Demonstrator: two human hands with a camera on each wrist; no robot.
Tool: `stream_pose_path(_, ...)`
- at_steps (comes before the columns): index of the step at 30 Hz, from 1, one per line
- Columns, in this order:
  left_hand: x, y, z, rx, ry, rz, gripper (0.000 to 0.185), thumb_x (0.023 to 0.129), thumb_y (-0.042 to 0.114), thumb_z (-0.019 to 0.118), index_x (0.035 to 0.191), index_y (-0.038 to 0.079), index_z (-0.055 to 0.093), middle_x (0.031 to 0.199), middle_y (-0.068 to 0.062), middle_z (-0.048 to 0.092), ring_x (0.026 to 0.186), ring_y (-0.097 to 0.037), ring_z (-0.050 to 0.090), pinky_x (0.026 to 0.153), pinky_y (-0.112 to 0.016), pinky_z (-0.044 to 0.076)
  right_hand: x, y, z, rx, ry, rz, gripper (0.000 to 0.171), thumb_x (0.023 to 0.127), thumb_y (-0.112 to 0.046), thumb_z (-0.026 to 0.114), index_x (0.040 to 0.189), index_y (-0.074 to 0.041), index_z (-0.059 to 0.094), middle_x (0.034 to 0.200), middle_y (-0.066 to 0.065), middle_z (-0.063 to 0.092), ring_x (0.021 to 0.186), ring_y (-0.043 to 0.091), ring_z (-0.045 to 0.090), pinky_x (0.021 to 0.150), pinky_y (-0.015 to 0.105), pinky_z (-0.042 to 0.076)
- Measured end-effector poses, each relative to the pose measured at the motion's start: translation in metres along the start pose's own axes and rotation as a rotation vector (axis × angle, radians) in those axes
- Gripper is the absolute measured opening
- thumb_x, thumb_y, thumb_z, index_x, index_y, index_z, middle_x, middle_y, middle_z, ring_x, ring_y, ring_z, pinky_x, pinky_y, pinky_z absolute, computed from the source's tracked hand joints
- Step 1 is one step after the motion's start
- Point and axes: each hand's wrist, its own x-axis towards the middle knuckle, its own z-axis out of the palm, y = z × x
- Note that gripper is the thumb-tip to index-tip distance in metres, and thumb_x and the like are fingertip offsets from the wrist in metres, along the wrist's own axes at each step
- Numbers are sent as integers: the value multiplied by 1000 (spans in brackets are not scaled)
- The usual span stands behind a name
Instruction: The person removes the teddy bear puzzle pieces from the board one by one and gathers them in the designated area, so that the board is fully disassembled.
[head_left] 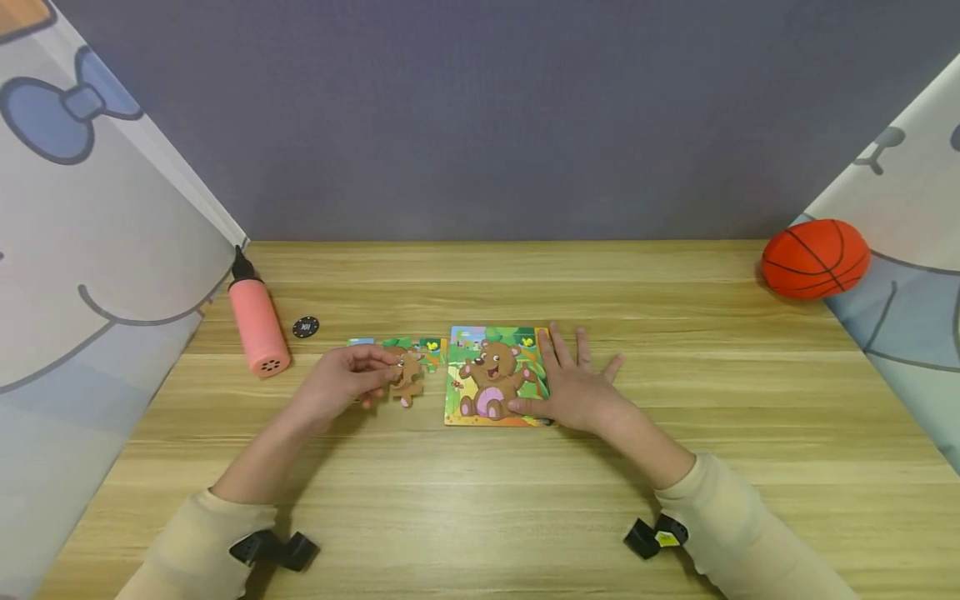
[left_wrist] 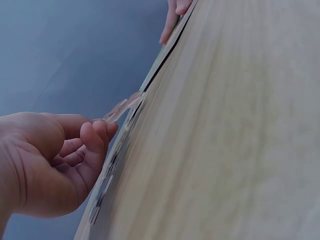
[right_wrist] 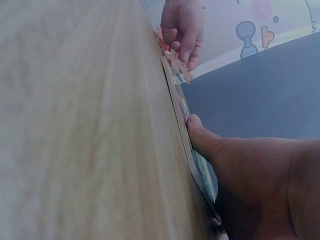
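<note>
A bear jigsaw board point(head_left: 491, 377) lies flat at the middle of the wooden table point(head_left: 480, 283). My right hand point(head_left: 573, 385) rests flat on its right edge, fingers spread and thumb on the picture point(right_wrist: 197, 131). Just left of the board my left hand point(head_left: 347, 379) pinches a brown bear-shaped puzzle piece point(head_left: 407, 377) between thumb and fingers, lifting its edge off the table point(left_wrist: 122, 107). More loose pieces point(head_left: 408, 343) lie in a row behind that hand. The board's thin edge point(right_wrist: 176, 95) shows in the right wrist view.
A pink hand pump point(head_left: 257, 321) with a black nozzle lies at the left, a small black round cap point(head_left: 305, 327) beside it. An orange basketball-patterned ball point(head_left: 815, 258) sits at the far right. Cartoon-print cloth panels flank the table; a grey wall stands behind.
</note>
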Motion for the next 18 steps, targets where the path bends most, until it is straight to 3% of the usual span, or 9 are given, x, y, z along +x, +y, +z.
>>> stream_pose_path(8, -3, 0, -7, 89, -1, -49, 20, 96, 8, 70, 112, -3, 68, 80, -9, 65, 60, -14, 52, 51, -24, 45, 1, 1, 1, 0, 5, -5, 123, 82, -83, 53, 162, -10, -4, 168, 12, -11, 148, 47, -17, 93, 88, -8)
stream_pose_path(18, -6, 4, -13, 160, -23, -30, 23, 93, 6, 71, 114, -4, 69, 78, -6, 61, 54, -13, 46, 48, -25, 40, 1, 1, 1, -10, 13, -8, 124, 82, -84, 53, 162, -9, -3, 168, 13, -10, 148, 48, -15, 93, 88, -7)
